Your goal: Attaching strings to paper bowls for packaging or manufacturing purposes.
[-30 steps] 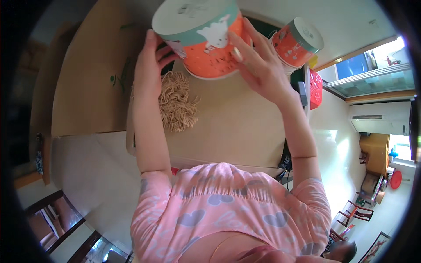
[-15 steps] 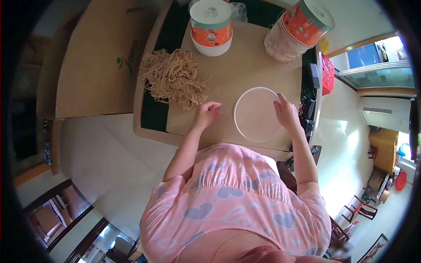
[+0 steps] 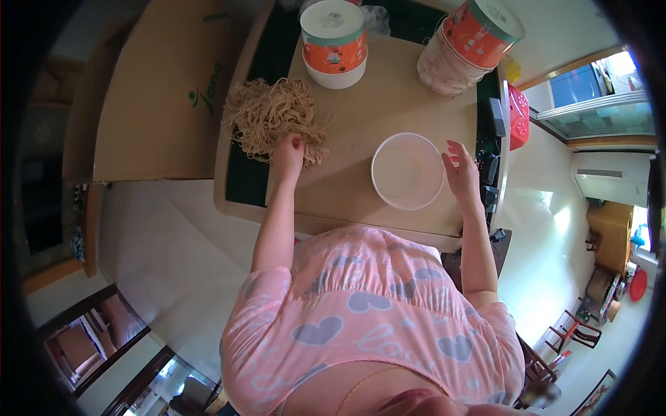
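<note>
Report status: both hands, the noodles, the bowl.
Left hand down on the noodle pile, fingers in the strands. Right hand open beside the empty white bowl. Nothing between pile and bowl.

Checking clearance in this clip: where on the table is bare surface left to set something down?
The widest free patch lies between the noodle pile and the white bowl, running up toward the orange tub. A narrower strip runs along the table's near edge. The far right corner is crowded by stacked cups; the left hand is on the noodles, the right hand beside the bowl.

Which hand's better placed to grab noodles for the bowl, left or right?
Left. The left hand already rests on the noodle pile; the right hand is open beside the empty white bowl, away from the noodles.
</note>
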A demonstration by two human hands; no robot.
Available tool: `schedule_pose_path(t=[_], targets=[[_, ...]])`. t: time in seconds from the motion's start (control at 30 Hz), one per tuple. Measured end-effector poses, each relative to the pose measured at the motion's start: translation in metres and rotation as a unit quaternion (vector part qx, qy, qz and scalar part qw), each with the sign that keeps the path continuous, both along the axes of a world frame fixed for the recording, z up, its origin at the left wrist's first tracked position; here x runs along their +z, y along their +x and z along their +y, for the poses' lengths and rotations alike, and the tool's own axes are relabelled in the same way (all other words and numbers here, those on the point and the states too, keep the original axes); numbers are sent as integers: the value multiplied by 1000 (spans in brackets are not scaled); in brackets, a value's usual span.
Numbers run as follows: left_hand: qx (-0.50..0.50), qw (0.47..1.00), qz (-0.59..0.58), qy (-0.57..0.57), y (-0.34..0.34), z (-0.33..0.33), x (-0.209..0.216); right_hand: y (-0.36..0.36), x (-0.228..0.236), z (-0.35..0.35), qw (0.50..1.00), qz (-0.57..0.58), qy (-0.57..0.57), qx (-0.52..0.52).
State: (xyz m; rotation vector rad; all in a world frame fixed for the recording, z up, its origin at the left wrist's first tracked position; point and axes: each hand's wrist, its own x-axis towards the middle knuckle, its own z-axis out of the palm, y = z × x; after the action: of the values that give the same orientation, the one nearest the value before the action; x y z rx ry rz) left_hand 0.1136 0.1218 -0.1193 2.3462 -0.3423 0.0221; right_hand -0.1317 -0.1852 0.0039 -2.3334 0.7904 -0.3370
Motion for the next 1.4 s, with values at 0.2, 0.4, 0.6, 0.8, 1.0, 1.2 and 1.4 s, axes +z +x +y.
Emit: schedule_pose_path(t=[0.2, 0.4, 0.6, 0.8, 1.0, 1.2, 1.4], targets=[[-9, 995, 31, -93, 20, 10, 27, -14, 24, 2, 999, -18, 34, 2], [5, 932, 36, -362, 22, 18, 175, -23, 34, 3, 998, -46, 45, 6], [-46, 868, -207, -449, -24, 26, 300, -10, 64, 27, 991, -124, 33, 48], [-242, 834, -300, -396, -96, 20, 338, -1, 138, 91, 935, -309, 74, 160], [-380, 881, -96, -266, -125, -24, 280, 8, 138, 161, 763, -277, 533, 240], [-298, 922, 81, -234, -155, -30, 224, -18, 96, 138, 896, -179, 356, 196], [-275, 893, 253, -251, -180, -50, 203, -43, 77, 119, 930, -201, 268, 155]])
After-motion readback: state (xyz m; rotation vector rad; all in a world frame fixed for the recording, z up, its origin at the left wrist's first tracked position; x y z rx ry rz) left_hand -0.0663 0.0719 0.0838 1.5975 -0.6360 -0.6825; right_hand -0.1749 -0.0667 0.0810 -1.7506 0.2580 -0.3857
